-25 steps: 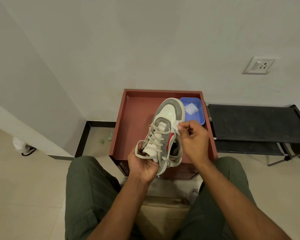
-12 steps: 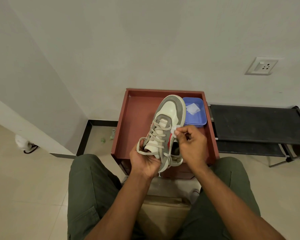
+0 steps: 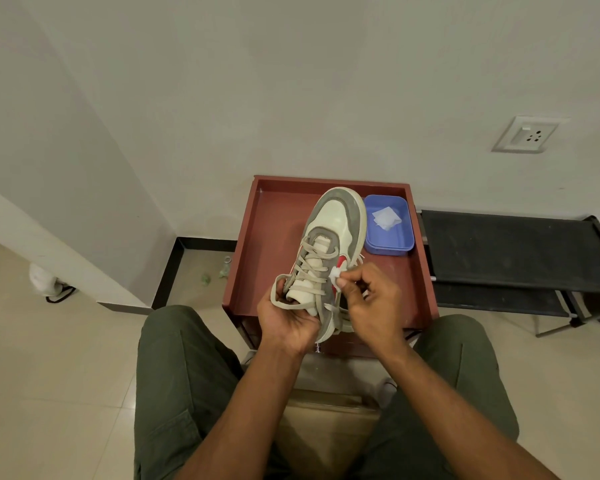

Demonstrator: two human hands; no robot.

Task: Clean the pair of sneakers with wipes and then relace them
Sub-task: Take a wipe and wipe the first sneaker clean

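A cream and grey sneaker (image 3: 333, 223) with a red side stripe and loose beige laces is held above the red-brown table (image 3: 274, 237), toe pointing away from me. My left hand (image 3: 288, 320) grips its heel from the left and below. My right hand (image 3: 371, 303) pinches a small white wipe (image 3: 336, 273) against the sneaker's right side by the red stripe. A blue tray (image 3: 390, 242) at the table's back right holds more white wipes (image 3: 386, 218). The second sneaker is partly visible on the floor (image 3: 388, 386) under my right leg.
A black low rack (image 3: 513, 251) stands right of the table. A wall socket (image 3: 525, 135) is on the wall above it. A cardboard box (image 3: 326, 431) sits between my knees. Small bits of litter (image 3: 219, 271) lie in the corner left of the table.
My right hand has slid the wipe down the sneaker's right side, from near the toe cap toward the red stripe. The left hand keeps its grip on the heel.
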